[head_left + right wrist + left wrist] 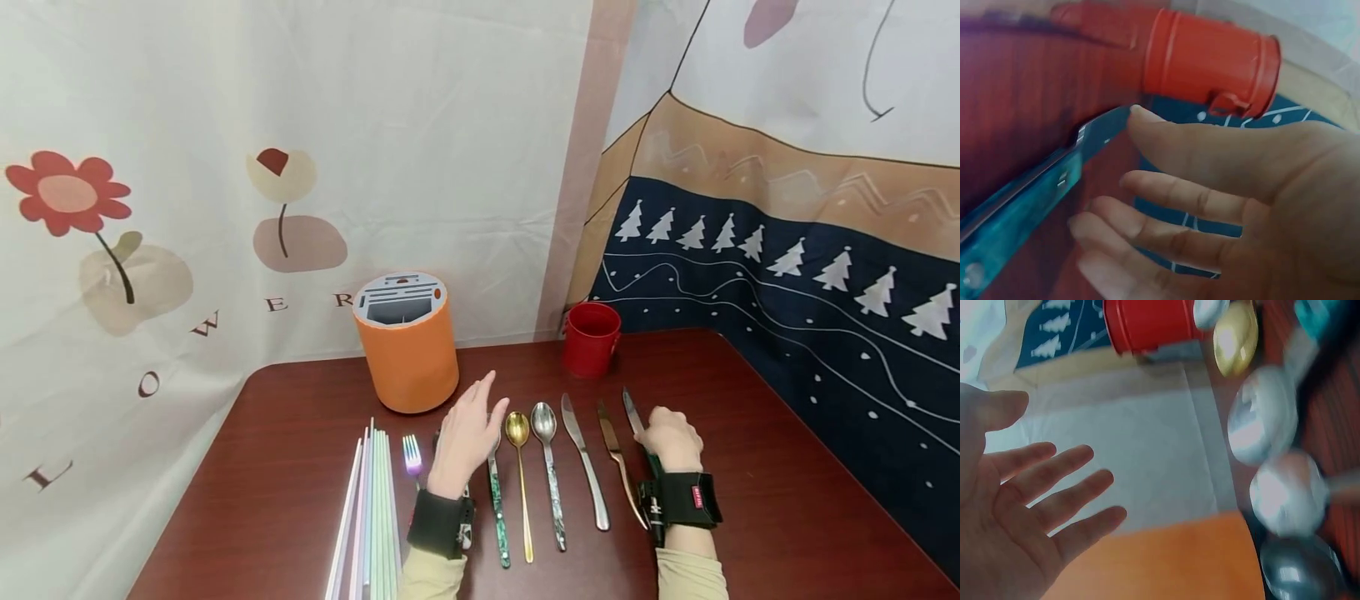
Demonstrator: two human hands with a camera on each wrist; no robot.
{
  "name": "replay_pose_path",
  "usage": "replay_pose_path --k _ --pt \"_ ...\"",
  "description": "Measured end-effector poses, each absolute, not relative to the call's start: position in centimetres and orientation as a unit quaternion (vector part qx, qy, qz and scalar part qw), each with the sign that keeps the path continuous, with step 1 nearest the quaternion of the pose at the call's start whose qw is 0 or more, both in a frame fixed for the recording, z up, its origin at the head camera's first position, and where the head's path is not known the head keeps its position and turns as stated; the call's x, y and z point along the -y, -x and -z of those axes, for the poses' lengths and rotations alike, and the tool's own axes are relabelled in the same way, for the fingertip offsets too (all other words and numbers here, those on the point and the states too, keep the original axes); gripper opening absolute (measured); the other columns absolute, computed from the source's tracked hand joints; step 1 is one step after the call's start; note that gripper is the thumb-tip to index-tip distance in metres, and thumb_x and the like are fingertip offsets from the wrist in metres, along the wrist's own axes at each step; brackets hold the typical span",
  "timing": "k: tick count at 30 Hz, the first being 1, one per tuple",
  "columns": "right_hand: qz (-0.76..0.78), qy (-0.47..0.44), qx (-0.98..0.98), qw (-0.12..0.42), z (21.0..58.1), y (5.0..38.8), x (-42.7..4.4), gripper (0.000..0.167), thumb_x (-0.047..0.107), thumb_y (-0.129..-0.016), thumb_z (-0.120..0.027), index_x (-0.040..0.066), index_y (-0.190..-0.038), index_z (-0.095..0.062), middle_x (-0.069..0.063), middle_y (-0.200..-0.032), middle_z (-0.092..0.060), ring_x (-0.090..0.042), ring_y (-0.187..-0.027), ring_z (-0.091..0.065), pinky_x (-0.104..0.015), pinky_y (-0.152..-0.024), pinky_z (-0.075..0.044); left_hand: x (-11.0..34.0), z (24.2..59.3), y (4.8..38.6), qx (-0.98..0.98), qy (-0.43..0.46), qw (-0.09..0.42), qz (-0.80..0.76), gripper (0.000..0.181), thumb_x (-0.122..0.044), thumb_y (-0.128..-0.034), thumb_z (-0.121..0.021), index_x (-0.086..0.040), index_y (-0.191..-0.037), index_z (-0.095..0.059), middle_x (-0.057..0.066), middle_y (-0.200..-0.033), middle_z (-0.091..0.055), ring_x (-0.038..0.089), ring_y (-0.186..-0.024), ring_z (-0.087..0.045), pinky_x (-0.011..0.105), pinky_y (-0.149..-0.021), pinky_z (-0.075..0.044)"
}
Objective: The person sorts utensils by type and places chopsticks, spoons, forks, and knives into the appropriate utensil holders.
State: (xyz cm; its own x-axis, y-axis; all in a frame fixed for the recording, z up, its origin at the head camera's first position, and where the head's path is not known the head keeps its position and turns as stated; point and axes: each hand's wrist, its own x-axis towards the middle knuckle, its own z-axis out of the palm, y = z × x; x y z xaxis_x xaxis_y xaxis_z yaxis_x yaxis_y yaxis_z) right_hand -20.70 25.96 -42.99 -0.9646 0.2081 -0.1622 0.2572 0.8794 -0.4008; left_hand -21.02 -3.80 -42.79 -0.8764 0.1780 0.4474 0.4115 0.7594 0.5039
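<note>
My left hand (467, 437) hovers over the left part of a cutlery row, its fingers spread and holding nothing. Below and beside it lie a green-handled spoon (498, 517), a gold spoon (517, 429) and a silver spoon (543, 422). Just beyond its fingertips stands an orange cylindrical holder (412, 367) with a slotted grey top. At the row's right end, my right hand (675, 437) is beside a green-handled knife (1029, 200). In the right wrist view the thumb tip lies at the blade's end, whether touching I cannot tell. The other fingers are loosely bent, apart from the knife.
A red cup (591, 342) stands at the table's back. Between the hands lie a silver knife (585, 462) and a bronze-coloured knife (617, 454). Left of them are a fork (412, 457) and a bundle of pastel sticks (381, 508). Printed curtains (450, 167) hang behind the table.
</note>
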Motion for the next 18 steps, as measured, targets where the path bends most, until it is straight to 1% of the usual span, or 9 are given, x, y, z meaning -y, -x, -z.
replay_pose_path --k 3,6,12,16,18 --pt "0.219 -0.135 -0.962 0.088 43.2 20.6 -26.5 0.031 0.018 -0.085 -0.066 -0.009 -0.099 -0.060 -0.028 -0.092 -0.060 -0.044 -0.081 -0.060 -0.048 -0.061 -0.048 2.2 42.3 21.6 0.920 0.190 0.184 0.289 0.047 -0.033 -0.0976 -0.051 -0.011 -0.139 -0.047 0.013 -0.130 -0.061 0.029 -0.113 -0.062 0.043 -0.088 -0.053" --pt "0.216 -0.140 -0.961 0.101 43.3 20.7 -26.6 0.035 0.018 -0.084 -0.068 -0.009 -0.104 -0.060 -0.028 -0.094 -0.060 -0.043 -0.083 -0.060 -0.048 -0.063 -0.049 0.2 41.3 22.8 0.923 0.220 0.175 0.261 0.045 -0.031 -0.0979 -0.051 -0.011 -0.138 -0.049 0.009 -0.131 -0.061 0.024 -0.116 -0.061 0.039 -0.091 -0.052" --pt "0.210 -0.149 -0.960 0.108 43.8 20.8 -26.6 0.032 0.017 -0.082 -0.072 -0.007 -0.100 -0.060 -0.023 -0.088 -0.060 -0.035 -0.076 -0.058 -0.042 -0.059 -0.047 -3.9 39.8 26.9 0.925 0.283 0.175 0.185 0.041 -0.027 -0.0973 -0.051 -0.009 -0.134 -0.052 0.007 -0.134 -0.058 0.019 -0.124 -0.055 0.030 -0.100 -0.047" --pt "0.205 -0.143 -0.962 0.111 43.9 20.9 -26.6 0.032 0.015 -0.082 -0.072 -0.006 -0.101 -0.060 -0.028 -0.096 -0.061 -0.042 -0.082 -0.061 -0.046 -0.062 -0.049 -6.1 39.9 29.7 0.931 0.299 0.151 0.147 0.043 -0.027 -0.0972 -0.050 -0.009 -0.137 -0.049 0.007 -0.140 -0.052 0.018 -0.130 -0.049 0.026 -0.106 -0.042" --pt "0.205 -0.139 -0.962 0.114 43.9 21.0 -26.6 0.031 0.014 -0.082 -0.071 -0.007 -0.102 -0.059 -0.030 -0.100 -0.060 -0.046 -0.085 -0.061 -0.048 -0.064 -0.050 -7.0 40.2 30.8 0.936 0.298 0.133 0.134 0.046 -0.027 -0.0971 -0.049 -0.009 -0.139 -0.046 0.007 -0.143 -0.049 0.019 -0.134 -0.045 0.027 -0.109 -0.039"
